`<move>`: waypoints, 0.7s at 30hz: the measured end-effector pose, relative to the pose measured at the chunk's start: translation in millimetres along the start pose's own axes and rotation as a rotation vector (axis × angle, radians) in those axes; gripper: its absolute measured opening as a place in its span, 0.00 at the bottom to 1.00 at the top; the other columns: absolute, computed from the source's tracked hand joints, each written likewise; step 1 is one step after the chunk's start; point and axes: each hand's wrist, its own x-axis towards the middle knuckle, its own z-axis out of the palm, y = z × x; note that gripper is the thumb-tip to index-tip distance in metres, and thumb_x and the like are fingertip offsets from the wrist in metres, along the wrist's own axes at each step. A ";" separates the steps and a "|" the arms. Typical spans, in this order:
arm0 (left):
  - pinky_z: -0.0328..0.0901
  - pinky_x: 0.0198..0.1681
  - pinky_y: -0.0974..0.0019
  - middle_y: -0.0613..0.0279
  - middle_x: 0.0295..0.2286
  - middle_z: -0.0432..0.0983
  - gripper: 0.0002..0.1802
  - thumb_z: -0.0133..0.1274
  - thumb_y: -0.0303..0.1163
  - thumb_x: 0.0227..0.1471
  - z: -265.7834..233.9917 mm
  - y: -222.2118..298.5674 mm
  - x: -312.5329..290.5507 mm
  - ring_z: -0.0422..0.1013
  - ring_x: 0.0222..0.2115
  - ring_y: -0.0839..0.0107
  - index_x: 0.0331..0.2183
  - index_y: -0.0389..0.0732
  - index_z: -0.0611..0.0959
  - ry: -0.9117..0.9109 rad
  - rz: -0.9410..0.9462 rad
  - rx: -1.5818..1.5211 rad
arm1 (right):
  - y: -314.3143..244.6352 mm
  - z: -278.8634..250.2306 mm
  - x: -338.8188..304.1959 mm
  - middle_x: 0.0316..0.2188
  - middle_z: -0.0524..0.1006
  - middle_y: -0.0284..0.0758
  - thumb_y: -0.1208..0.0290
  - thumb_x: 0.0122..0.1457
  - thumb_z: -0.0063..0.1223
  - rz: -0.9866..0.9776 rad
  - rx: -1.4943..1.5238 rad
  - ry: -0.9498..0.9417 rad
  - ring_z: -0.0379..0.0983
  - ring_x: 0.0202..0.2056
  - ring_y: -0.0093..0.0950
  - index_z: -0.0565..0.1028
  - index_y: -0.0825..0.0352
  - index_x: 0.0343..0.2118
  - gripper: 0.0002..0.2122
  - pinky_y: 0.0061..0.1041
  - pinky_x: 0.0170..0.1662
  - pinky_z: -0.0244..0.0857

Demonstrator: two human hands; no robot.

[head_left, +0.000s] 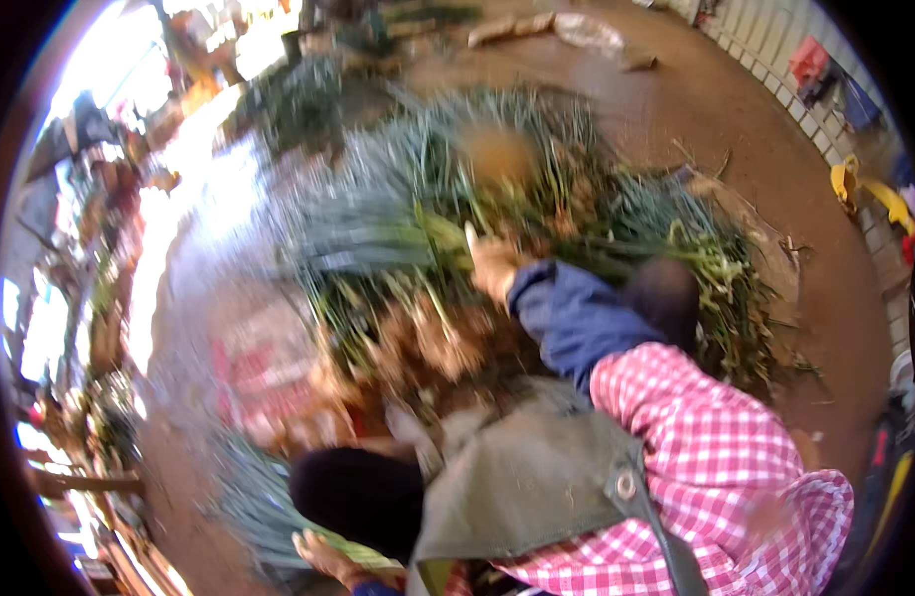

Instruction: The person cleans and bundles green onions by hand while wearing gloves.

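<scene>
A large heap of green onions (378, 238) with long blue-green leaves and tan, rooty ends lies on the ground in front of me. My right hand (494, 266), below a blue cuff, reaches into the heap's middle among the pale stalks. One finger stretches out there; the others are partly hidden and blurred, and no grip on a stalk shows. At the lower left, my left hand (326, 558) lies against another bunch of green onions (254, 502) beside my knee. Its fingertips are extended and a little apart.
A red-and-white sack (264, 363) lies flat left of the heap. More dark greens (304, 104) are at the back. Yellow and red items (875, 194) lie along the tiled right edge. Blurred clutter (100, 328) lines the bright left side. My knees flank a grey-green apron (527, 477).
</scene>
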 end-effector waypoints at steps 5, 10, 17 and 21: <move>0.68 0.36 0.61 0.49 0.37 0.74 0.22 0.56 0.37 0.47 26.2 86.6 -4.1 0.71 0.34 0.61 0.43 0.37 0.76 0.021 0.240 0.068 | -24.8 -36.7 25.0 0.24 0.76 0.39 0.68 0.49 0.52 -0.182 -0.054 -0.004 0.72 0.24 0.32 0.70 0.69 0.37 0.14 0.33 0.27 0.66; 0.69 0.38 0.61 0.47 0.40 0.71 0.21 0.50 0.37 0.50 89.1 184.7 -32.9 0.71 0.36 0.60 0.43 0.32 0.75 -0.047 0.639 0.060 | -6.3 -107.1 66.0 0.23 0.75 0.39 0.62 0.39 0.61 -0.080 0.567 -0.358 0.71 0.25 0.32 0.78 0.71 0.27 0.16 0.33 0.28 0.63; 0.70 0.41 0.62 0.43 0.45 0.66 0.22 0.43 0.36 0.55 113.0 289.0 -78.1 0.71 0.39 0.57 0.44 0.26 0.72 -0.108 1.207 -0.060 | 51.5 -119.9 56.9 0.31 0.76 0.44 0.59 0.43 0.58 0.127 1.416 -0.280 0.73 0.33 0.34 0.77 0.68 0.35 0.19 0.31 0.35 0.65; 0.68 0.46 0.63 0.43 0.46 0.65 0.21 0.40 0.33 0.57 162.9 300.2 -126.1 0.70 0.42 0.58 0.44 0.24 0.71 -0.483 1.170 -0.323 | 103.0 -85.3 57.6 0.31 0.76 0.43 0.61 0.48 0.52 0.253 1.084 -0.170 0.73 0.31 0.35 0.76 0.67 0.37 0.16 0.32 0.35 0.65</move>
